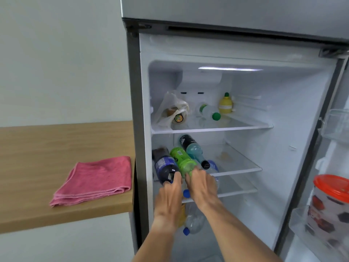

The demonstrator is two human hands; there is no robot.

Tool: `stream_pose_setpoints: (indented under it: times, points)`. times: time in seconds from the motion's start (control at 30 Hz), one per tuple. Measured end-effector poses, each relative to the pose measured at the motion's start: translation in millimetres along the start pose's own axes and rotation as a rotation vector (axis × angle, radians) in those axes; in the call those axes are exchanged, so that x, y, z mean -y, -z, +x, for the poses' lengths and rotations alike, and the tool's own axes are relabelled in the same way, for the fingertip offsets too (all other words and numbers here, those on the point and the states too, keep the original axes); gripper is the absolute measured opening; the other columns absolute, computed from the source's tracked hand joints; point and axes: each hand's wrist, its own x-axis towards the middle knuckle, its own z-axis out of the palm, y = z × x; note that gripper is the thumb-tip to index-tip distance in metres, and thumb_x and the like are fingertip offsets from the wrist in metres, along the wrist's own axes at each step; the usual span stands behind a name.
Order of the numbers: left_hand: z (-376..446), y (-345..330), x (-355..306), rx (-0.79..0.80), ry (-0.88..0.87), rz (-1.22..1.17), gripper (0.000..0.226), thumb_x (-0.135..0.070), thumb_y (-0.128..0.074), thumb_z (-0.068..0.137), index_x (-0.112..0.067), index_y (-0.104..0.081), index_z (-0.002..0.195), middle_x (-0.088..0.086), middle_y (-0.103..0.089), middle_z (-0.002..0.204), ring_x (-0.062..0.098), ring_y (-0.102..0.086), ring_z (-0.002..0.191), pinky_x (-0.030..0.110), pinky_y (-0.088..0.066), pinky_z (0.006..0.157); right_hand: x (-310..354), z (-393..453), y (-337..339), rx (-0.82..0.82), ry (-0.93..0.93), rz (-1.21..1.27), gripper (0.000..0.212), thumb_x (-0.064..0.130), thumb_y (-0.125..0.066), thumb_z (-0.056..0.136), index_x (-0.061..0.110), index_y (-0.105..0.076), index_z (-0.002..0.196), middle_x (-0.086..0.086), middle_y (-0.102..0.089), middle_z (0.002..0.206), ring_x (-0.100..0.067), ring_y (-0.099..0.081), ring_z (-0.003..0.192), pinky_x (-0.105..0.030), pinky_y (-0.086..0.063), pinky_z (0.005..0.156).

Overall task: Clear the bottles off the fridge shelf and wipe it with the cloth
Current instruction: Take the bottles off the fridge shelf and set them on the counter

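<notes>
Left hand (171, 188) gripping neck end of dark blue-labelled plastic bottle (165, 165); right hand (201, 183) gripping green plastic bottle (182, 160), both lying on middle glass shelf (243, 168). Likely full, heavy, cold-slick; necks offering firmest hold. Folded pink cloth (94, 179) waiting on wooden counter (37, 148), left.

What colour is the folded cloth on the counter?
Pink; the cloth shows best in the head view, lying on the wooden counter.

Counts around the open fridge

Three bottles (182, 160) lie on the middle shelf (243, 169), two hands (170, 193) reach them, one pink cloth (94, 180) sits on the counter (37, 148), one orange-lidded jar (329, 203) in the door
</notes>
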Motion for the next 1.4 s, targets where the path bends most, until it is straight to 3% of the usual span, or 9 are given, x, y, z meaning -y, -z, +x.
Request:
stream_pose_setpoints:
  times: [0.13, 0.23, 0.33, 0.47, 0.67, 0.83, 0.93, 1.2, 1.4]
  points:
    - [-12.0, 32.6, 0.8, -0.134, -0.078, -0.077, 0.017, -0.022, -0.033, 0.104, -0.019, -0.039, 0.120, 0.008, -0.071, 0.096, 0.031, -0.071, 0.086, 0.037, -0.051, 0.064, -2.0, -7.2, 43.6, -0.109, 0.141, 0.004, 0.039, 0.044, -0.045, 0.101, 0.009, -0.057, 0.110, -0.009, -0.069, 0.098, -0.026, -0.068, 0.082, -0.031, -0.042, 0.063]
    - [-18.8, 72.4, 3.9, -0.274, -0.191, -0.011, 0.027, -0.037, -0.030, 0.104, -0.017, -0.046, 0.113, 0.003, -0.072, 0.083, 0.026, -0.072, 0.075, 0.035, -0.051, 0.058, 3.7, -12.0, 84.3, -0.120, 0.183, 0.066, 0.040, 0.046, -0.046, 0.101, 0.008, -0.057, 0.104, -0.010, -0.068, 0.095, -0.029, -0.067, 0.079, -0.032, -0.041, 0.062]
    - [-23.6, 122.4, -2.1, -0.412, -0.259, -0.018, 0.026, -0.035, -0.041, 0.101, -0.012, -0.054, 0.100, 0.005, -0.068, 0.066, 0.028, -0.068, 0.063, 0.034, -0.048, 0.051, 9.3, -22.3, 124.8, -0.118, 0.188, 0.141, 0.035, 0.044, -0.049, 0.100, 0.012, -0.055, 0.088, -0.007, -0.063, 0.082, -0.025, -0.061, 0.069, -0.031, -0.042, 0.059]
    - [-29.6, 186.2, -18.2, -0.413, -0.132, -0.150, 0.025, -0.033, -0.037, 0.101, -0.010, -0.046, 0.100, 0.013, -0.069, 0.075, 0.035, -0.067, 0.071, 0.040, -0.054, 0.060, 19.2, -34.9, 182.9, -0.166, 0.131, 0.241, 0.038, 0.040, -0.058, 0.092, 0.019, -0.043, 0.065, 0.005, -0.044, 0.059, -0.020, -0.048, 0.053, -0.027, -0.026, 0.045]
    - [-62.0, 255.4, -19.7, -0.341, 0.061, -0.248, 0.027, -0.027, -0.043, 0.095, -0.005, -0.056, 0.086, 0.016, -0.068, 0.089, 0.034, -0.061, 0.075, 0.036, -0.044, 0.063, 38.4, -66.0, 272.7, -0.244, 0.196, 0.328, 0.038, 0.035, -0.058, 0.090, 0.017, -0.048, 0.058, 0.005, -0.045, 0.050, -0.013, -0.043, 0.042, -0.025, -0.036, 0.043]
    - [-85.8, 321.4, -11.0, -0.335, -0.015, -0.201, 0.033, -0.028, -0.046, 0.093, -0.006, -0.052, 0.069, 0.019, -0.067, 0.081, 0.039, -0.062, 0.076, 0.034, -0.044, 0.061, 82.2, -86.9, 344.5, -0.361, 0.246, 0.372, 0.046, 0.036, -0.061, 0.087, 0.020, -0.037, 0.051, 0.008, -0.034, 0.045, -0.008, -0.030, 0.039, -0.023, -0.024, 0.042]
    - [-92.1, 364.0, 8.3, -0.416, -0.024, -0.163, 0.038, -0.024, -0.046, 0.093, -0.007, -0.040, 0.059, 0.009, -0.050, 0.061, 0.034, -0.052, 0.063, 0.031, -0.036, 0.054, 112.5, -90.6, 374.3, -0.381, 0.299, 0.400, 0.045, 0.034, -0.061, 0.086, 0.018, -0.038, 0.051, 0.006, -0.035, 0.046, -0.011, -0.029, 0.040, -0.024, -0.022, 0.041]
    - [-66.5, 434.8, 95.3, -0.567, 0.073, -0.107, 0.039, -0.023, -0.045, 0.092, -0.009, -0.035, 0.058, 0.005, -0.042, 0.056, 0.020, -0.038, 0.047, 0.026, -0.026, 0.044, 205.3, -52.7, 361.0, -0.280, 0.435, 0.549, 0.038, 0.032, -0.054, 0.093, 0.011, -0.052, 0.062, -0.003, -0.047, 0.055, -0.019, -0.041, 0.046, -0.031, -0.036, 0.045]
    - [-15.4, 429.3, 165.7, -0.502, 0.169, 0.030, 0.034, -0.023, -0.045, 0.094, -0.005, -0.042, 0.065, 0.006, -0.044, 0.061, 0.031, -0.050, 0.062, 0.030, -0.035, 0.053, 287.3, 4.7, 299.1, -0.170, 0.470, 0.559, 0.039, 0.042, -0.050, 0.097, 0.005, -0.057, 0.088, -0.010, -0.058, 0.078, -0.025, -0.056, 0.062, -0.034, -0.043, 0.051]
